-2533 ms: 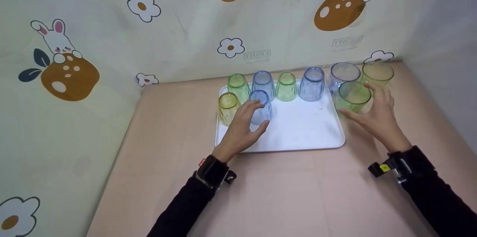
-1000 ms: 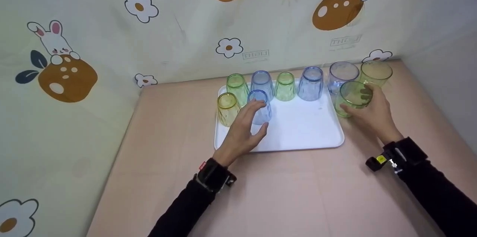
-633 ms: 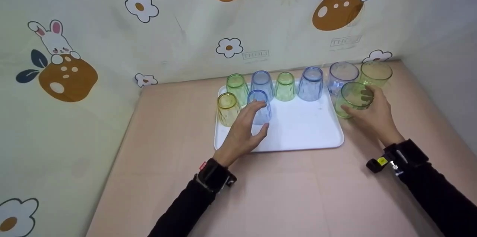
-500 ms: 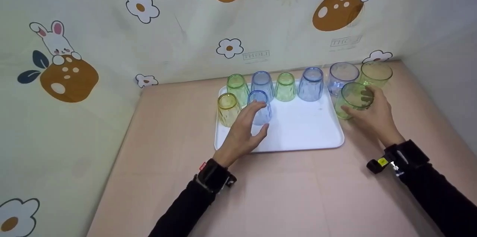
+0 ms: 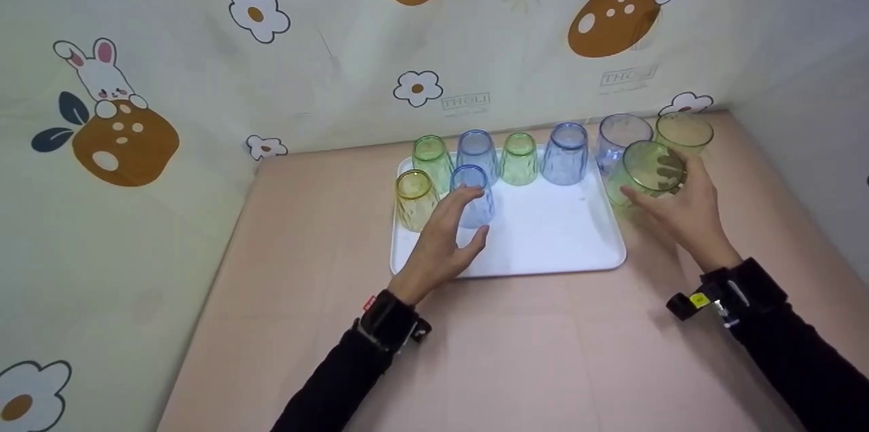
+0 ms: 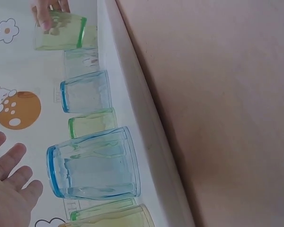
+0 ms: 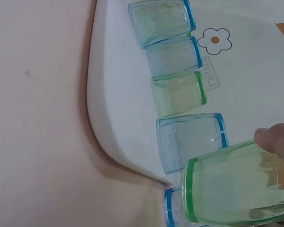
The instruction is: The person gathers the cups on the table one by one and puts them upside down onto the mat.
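My right hand [image 5: 692, 218] grips a green glass [image 5: 641, 170] between thumb and fingers, just right of the white tray [image 5: 550, 238]. The right wrist view shows that green glass [image 7: 227, 189] upright, thick base down and raised off the table. My left hand [image 5: 438, 245] hovers over the tray's left part, fingers loosely curved beside an upside-down blue glass [image 5: 478, 211]. In the left wrist view a gap separates the left fingers [image 6: 12, 158] from the blue glass [image 6: 97, 165].
More upside-down glasses stand on the tray: a yellow one [image 5: 415, 201] at left and a back row of green and blue ones [image 5: 565, 157]. Upright blue [image 5: 621, 136] and yellowish [image 5: 686, 130] glasses stand right of the tray. A patterned sheet [image 5: 339, 65] hangs behind the table.
My right fingers have closed around the green glass, and it has risen slightly off the table. The left hand has stayed nearly still beside the blue glass.
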Available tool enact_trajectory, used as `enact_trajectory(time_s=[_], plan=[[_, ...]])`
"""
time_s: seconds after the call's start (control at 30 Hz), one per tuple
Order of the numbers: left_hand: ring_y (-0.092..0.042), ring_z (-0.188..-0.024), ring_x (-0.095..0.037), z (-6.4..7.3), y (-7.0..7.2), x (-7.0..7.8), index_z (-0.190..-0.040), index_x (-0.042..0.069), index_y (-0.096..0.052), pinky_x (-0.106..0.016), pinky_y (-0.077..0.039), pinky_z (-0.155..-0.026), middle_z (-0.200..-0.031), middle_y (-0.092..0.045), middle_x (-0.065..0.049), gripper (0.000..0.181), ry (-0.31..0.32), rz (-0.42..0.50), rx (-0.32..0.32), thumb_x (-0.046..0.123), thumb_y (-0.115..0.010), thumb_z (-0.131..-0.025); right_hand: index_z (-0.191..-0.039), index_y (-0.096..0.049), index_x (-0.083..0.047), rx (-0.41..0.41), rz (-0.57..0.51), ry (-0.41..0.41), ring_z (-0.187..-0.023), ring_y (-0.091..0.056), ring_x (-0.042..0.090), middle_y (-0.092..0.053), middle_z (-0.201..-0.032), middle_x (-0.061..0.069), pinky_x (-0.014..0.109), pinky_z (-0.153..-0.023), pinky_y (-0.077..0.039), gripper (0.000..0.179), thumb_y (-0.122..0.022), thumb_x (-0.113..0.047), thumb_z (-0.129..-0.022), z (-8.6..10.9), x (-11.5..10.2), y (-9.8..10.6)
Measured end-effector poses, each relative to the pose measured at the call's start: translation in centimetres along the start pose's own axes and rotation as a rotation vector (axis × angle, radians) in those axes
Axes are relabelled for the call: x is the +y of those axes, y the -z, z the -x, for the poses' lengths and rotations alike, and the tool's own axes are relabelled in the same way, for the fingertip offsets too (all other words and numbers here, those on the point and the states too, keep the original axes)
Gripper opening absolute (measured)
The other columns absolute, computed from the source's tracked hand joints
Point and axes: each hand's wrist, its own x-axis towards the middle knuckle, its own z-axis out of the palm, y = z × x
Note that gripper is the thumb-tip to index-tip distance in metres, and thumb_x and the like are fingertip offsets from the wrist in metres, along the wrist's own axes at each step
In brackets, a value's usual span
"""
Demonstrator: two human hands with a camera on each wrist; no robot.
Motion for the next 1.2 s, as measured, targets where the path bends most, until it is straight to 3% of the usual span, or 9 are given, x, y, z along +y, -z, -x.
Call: enact_trajectory(time_s=[0.13,0.3,0.5,0.73,0.87,0.97,1.1,1.2], plan=[[-0.044,-0.137,-0.034,-0.1,-0.1,-0.1,-0.138,-0.003,-0.051,-0.036,-0.025,-0.118,-0.138,-0.054,-0.014,0.049,-0.015,0.010,0.004,0.011,-0.068,-0.095,-0.151,-0.037,0.002,0.018,-0.023,0.026,-0.121,-0.049,0.037,-0.050,-0.137,0.022,0.041,-0.100,-0.045,0.094,-0.091,-0.020,-0.077,0.2,-1.1,0.0],[-0.043,-0.138,-0.029,0.2,-0.2,-0.3,-0.139,-0.002,-0.050,-0.036,-0.026,-0.118,-0.139,-0.054,-0.013,0.050,0.003,0.017,0.001,0.013,-0.069,-0.095,-0.151,-0.037,0.001,-0.012,-0.102,0.002,-0.120,-0.051,0.032,-0.051,-0.137,0.018,0.029,-0.094,-0.047,0.093,-0.091,-0.020,-0.079,0.5,-2.3,-0.2],[-0.042,-0.138,-0.026,0.5,-0.3,-0.4,-0.138,-0.002,-0.051,-0.035,-0.027,-0.117,-0.140,-0.054,-0.012,0.052,0.029,0.029,0.007,0.014,-0.071,-0.093,-0.154,-0.034,0.000,-0.053,-0.363,-0.093,-0.121,-0.052,0.027,-0.052,-0.140,0.015,0.018,-0.090,-0.050,0.087,-0.085,-0.016,-0.085,0.5,-3.1,-0.5],[-0.042,-0.138,-0.021,0.2,-0.2,-0.2,-0.141,-0.002,-0.049,-0.034,-0.029,-0.116,-0.140,-0.054,-0.012,0.056,0.056,0.041,0.007,0.016,-0.073,-0.093,-0.152,-0.031,0.005,-0.062,-0.856,-0.182,-0.123,-0.047,0.021,-0.046,-0.136,0.011,0.021,-0.094,-0.049,0.077,-0.076,0.001,-0.090,0.6,-4.2,-0.6],[-0.041,-0.139,-0.019,0.1,-0.3,0.0,-0.141,-0.002,-0.049,-0.034,-0.029,-0.116,-0.141,-0.053,-0.011,0.058,0.075,0.057,0.003,0.018,-0.074,-0.092,-0.149,-0.031,0.004,-0.110,-1.067,-0.202,-0.123,-0.053,0.021,-0.040,-0.142,0.015,0.028,-0.101,-0.046,0.067,-0.068,0.005,-0.094,0.9,-4.8,-0.7],[-0.042,-0.137,-0.018,0.1,-0.5,0.1,-0.142,-0.002,-0.048,-0.034,-0.032,-0.114,-0.142,-0.053,-0.011,0.061,0.091,0.073,-0.007,0.020,-0.074,-0.092,-0.149,-0.030,0.003,-0.158,-1.163,-0.201,-0.122,-0.056,0.024,-0.041,-0.144,0.018,0.033,-0.105,-0.044,0.061,-0.064,0.004,-0.097,1.2,-5.1,-1.1],[-0.044,-0.135,-0.018,-0.2,-0.7,0.4,-0.144,-0.001,-0.046,-0.033,-0.036,-0.112,-0.143,-0.051,-0.010,0.065,0.100,0.090,-0.031,0.024,-0.075,-0.092,-0.149,-0.029,0.004,-0.204,-1.217,-0.214,-0.115,-0.060,0.024,-0.053,-0.133,0.016,0.035,-0.107,-0.043,0.060,-0.062,-0.003,-0.100,1.5,-4.9,-1.8],[-0.044,-0.136,-0.018,-0.4,-0.9,0.6,-0.145,0.000,-0.044,-0.033,-0.036,-0.112,-0.144,-0.050,-0.011,0.067,0.103,0.102,-0.040,0.026,-0.076,-0.092,-0.151,-0.029,0.003,-0.258,-1.250,-0.213,-0.121,-0.058,0.026,-0.055,-0.134,0.016,0.038,-0.110,-0.040,0.060,-0.062,-0.010,-0.102,1.8,-4.9,-2.2]])
